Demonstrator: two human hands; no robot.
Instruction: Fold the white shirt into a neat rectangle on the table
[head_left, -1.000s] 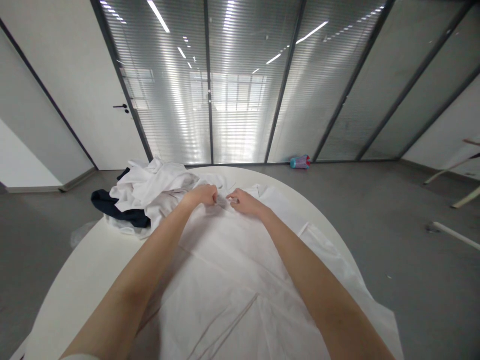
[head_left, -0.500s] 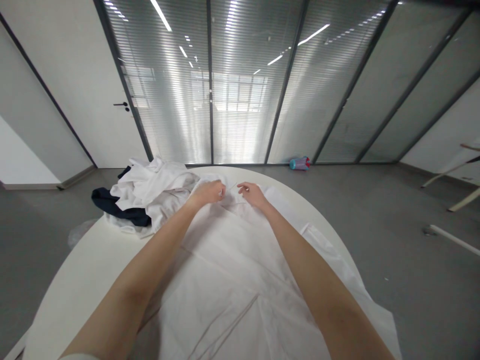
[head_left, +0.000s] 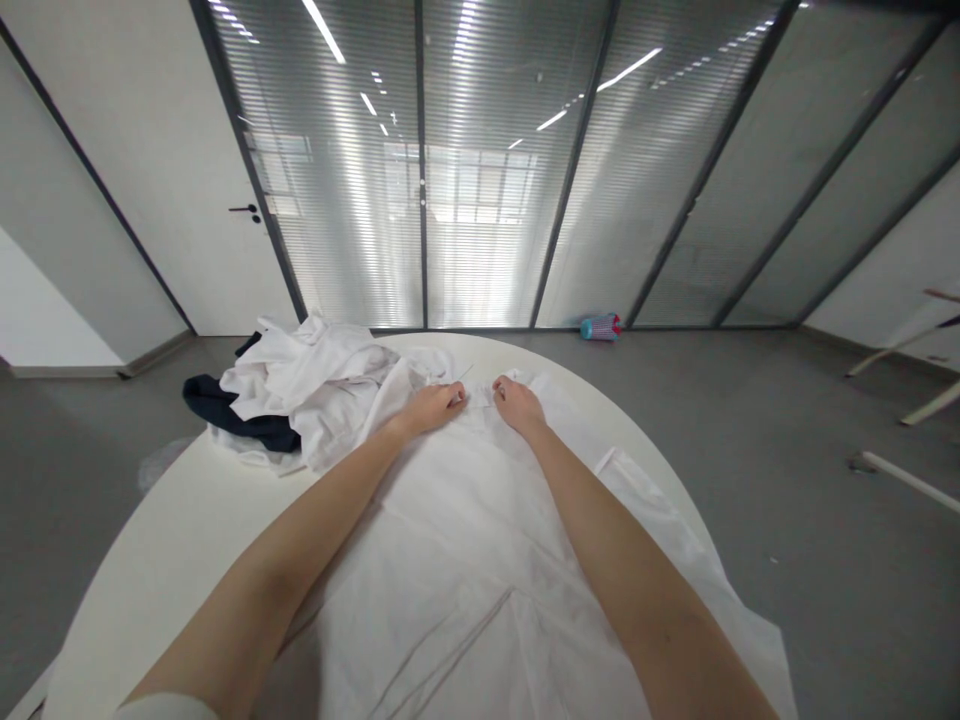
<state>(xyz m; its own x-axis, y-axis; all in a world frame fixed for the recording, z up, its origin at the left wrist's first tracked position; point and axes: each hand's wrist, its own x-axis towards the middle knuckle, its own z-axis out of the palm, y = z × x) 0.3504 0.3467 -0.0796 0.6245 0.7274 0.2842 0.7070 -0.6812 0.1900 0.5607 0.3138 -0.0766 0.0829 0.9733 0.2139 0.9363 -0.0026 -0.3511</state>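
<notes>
A white shirt (head_left: 457,530) lies spread over the round table, its lower part toward me and a sleeve along the right side. At its far end, my left hand (head_left: 436,408) is closed on the shirt's collar area, fingers pinched. Across a short gap, my right hand (head_left: 517,402) pinches the same far edge from the right. The cloth between the two hands is bunched a little. My fingertips partly hide the edge they grip.
Crumpled white clothes (head_left: 322,375) and a dark navy garment (head_left: 240,415) are heaped at the table's (head_left: 172,560) far left. A blue and red cylindrical item (head_left: 600,327) lies on the floor by the glass partition. Chair legs (head_left: 911,490) stand to the right.
Both hands have come slightly nearer to me. My right hand's fingers, loosely curled before, have closed on the shirt's far edge; the left hand has shifted a little right.
</notes>
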